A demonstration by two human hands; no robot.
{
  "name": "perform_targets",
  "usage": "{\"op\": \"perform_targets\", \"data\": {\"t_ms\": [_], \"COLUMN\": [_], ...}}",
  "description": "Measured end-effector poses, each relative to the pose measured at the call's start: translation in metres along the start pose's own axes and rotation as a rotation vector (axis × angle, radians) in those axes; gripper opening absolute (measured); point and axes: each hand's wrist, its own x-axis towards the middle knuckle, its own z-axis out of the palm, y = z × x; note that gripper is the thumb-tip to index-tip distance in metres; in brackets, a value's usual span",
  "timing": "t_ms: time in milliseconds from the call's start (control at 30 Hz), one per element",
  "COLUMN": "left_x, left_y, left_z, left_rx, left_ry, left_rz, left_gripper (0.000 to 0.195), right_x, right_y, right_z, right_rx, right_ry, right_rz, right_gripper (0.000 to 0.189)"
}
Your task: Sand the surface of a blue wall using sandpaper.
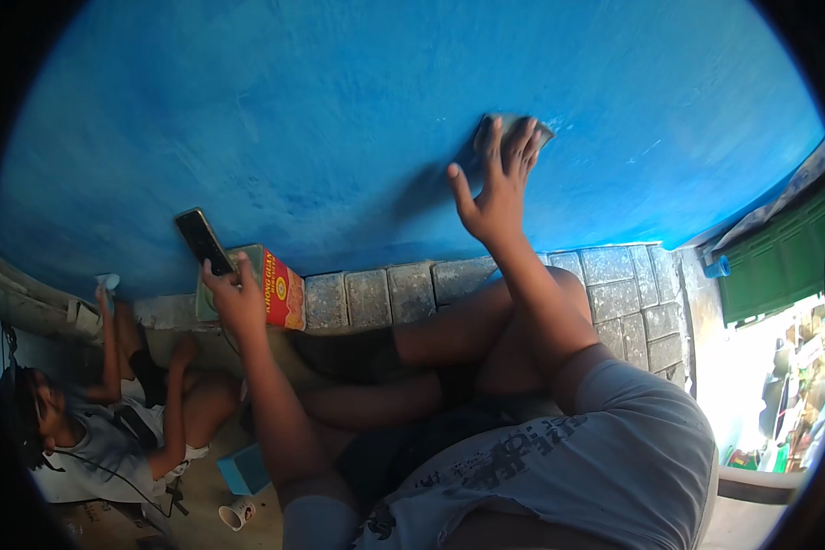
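Note:
My left hand (239, 299) holds the lower end of a mobile phone (203, 237), its dark screen tilted up in front of the blue wall. My right hand (498, 196) is spread, its fingers pressing a small grey-brown sheet, apparently sandpaper (544, 133), flat against the painted wall (357, 124). Pale scuff marks show on the paint around the sheet. Directly behind the phone stands a red and green Khong Guan biscuit tin (284, 292). The thumb of my right hand is off the sheet, pointing up and left.
Grey paving blocks (409, 294) run along the wall's foot, beside my folded legs (454, 309). At left another person (110, 440) sits, one raised hand holding a pale pad (108, 280) at the wall. A blue box (243, 471) and a paper cup (236, 514) lie between us.

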Motion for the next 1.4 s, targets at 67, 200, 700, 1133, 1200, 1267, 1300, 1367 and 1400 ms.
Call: {"op": "perform_targets", "data": {"t_ms": [67, 200, 700, 1133, 1200, 1267, 1300, 1367, 1400], "left_x": [0.019, 0.02, -0.096, 0.015, -0.024, -0.084, -0.114, -0.153, -0.163], "left_y": [-0.003, 0.023, -0.001, 0.014, 0.004, -0.003, -0.016, -0.06, -0.078], "left_z": [0.004, 0.005, 0.027, -0.004, 0.003, 0.018, 0.025, 0.04, 0.047], "left_rx": [0.031, -0.068, -0.276, -0.271, -0.315, -0.272, -0.245, -0.121, -0.029], "left_ry": [-0.001, 0.036, -0.218, 0.08, 0.007, -0.188, -0.223, -0.377, -0.502], "left_rz": [-0.014, 0.065, 0.058, 0.147, 0.125, 0.117, 0.165, 0.174, 0.135], "left_gripper": [0.068, 0.066, 0.054, 0.049, 0.049, 0.042, 0.042, 0.04, 0.04], "right_x": [0.008, -0.034, -0.071, -0.016, -0.012, -0.03, -0.043, -0.065, -0.069], "right_y": [0.0, -0.002, -0.008, 0.001, 0.0, -0.002, -0.006, -0.009, -0.009], "right_z": [-0.004, 0.009, 0.034, 0.006, 0.005, 0.017, 0.025, 0.037, 0.039], "right_rx": [-0.003, 0.066, -0.013, -0.116, -0.149, -0.059, 0.04, 0.038, -0.019], "right_ry": [0.064, -0.079, -0.297, -0.112, -0.063, -0.052, -0.045, -0.152, -0.226], "right_rz": [-0.023, -0.019, 0.007, 0.018, 0.026, 0.042, 0.054, 0.019, 0.002], "right_gripper": [0.078, 0.076, 0.081, 0.072, 0.073, 0.074, 0.076, 0.077, 0.077]}}
